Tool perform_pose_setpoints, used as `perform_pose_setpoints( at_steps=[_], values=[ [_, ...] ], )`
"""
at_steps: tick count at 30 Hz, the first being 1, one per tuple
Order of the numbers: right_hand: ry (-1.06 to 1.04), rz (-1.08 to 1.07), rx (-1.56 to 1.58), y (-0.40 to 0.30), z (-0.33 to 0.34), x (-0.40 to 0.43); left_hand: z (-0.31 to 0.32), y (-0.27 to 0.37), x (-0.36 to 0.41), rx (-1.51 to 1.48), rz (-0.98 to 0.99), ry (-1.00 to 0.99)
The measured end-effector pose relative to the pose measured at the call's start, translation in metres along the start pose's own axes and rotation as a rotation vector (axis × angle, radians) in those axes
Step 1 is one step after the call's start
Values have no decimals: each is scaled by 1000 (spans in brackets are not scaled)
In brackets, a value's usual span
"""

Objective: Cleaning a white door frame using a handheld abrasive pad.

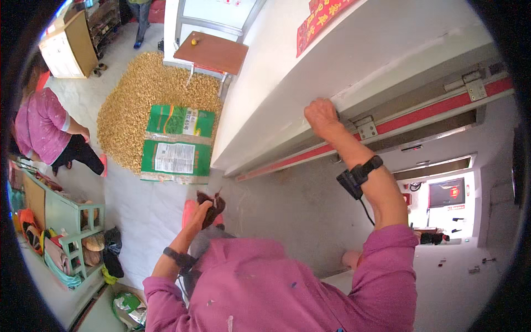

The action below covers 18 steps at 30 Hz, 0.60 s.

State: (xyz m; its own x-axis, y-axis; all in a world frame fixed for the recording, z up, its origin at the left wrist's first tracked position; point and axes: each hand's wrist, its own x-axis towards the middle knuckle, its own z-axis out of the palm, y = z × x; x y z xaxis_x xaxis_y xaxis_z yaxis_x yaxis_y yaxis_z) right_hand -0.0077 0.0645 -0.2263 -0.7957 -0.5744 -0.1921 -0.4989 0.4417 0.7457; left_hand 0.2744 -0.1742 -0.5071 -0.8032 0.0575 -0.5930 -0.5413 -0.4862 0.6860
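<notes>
A crumpled dark brown cloth (216,212) is gripped in my left hand (202,213), low in front of my body and above the pale tiled floor (143,216). My right hand (322,117) is raised and curled into a fist against the white wall edge (286,120) beside a door frame (415,114) with metal hinges and a red strip. Whether anything is inside that fist is hidden. My wrists wear dark straps, and the right one carries a small black device (350,182) with a cable.
A wide heap of what look like unshelled peanuts (128,108) covers the floor ahead, with green printed sacks (178,143) on it. A small brown-topped table (211,52) stands by the wall. One person (45,124) is at left, another (140,20) farther off. A pale green wooden bench (62,207) holds bags.
</notes>
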Motion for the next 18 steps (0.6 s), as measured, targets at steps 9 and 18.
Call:
perform_pose_setpoints(
  at_steps=[9,18],
  values=[
    [171,-66,-30,39,-52,-20,-58,-23,-23,-85,-88,178],
    [93,-71,131,-32,-11,-40,-65,-20,-18,-73,-44,176]
  ],
)
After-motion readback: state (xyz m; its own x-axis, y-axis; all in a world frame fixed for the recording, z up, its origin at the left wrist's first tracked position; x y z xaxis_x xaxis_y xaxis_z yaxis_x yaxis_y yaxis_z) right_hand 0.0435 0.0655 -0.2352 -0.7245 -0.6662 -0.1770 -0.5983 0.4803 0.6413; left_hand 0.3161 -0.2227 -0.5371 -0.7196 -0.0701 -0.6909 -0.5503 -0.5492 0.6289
